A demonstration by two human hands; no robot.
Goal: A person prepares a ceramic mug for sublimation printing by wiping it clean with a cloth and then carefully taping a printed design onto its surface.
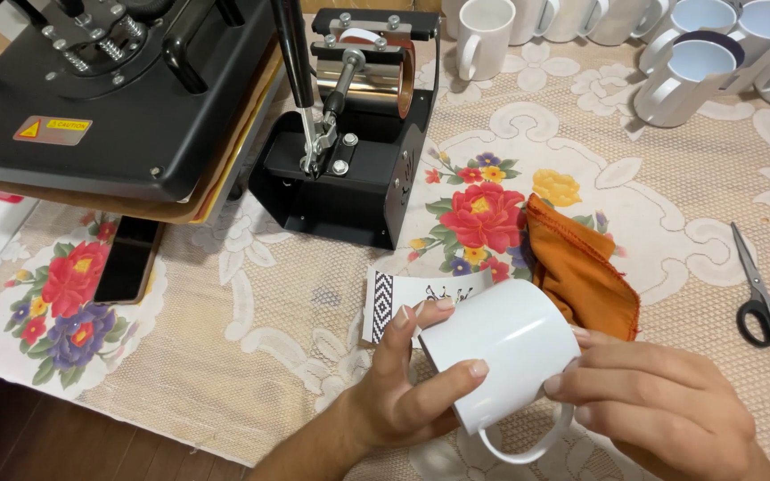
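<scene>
Hands hold a white mug [501,352] on its side, so its smooth wall faces up. The left hand [412,383] wraps fingers around the mug's closed end. The right hand [661,401] presses flat fingers on the side near the handle. Just past the left hand's fingertips lies a printed paper strip [403,303]. Beyond the right hand sits an orange cloth [581,267], and off to its right, scissors [764,298]. Farther off stands a black mug press [358,134], with more white mugs [697,62] behind. A flowery lace tablecloth [251,330] covers the table.
</scene>
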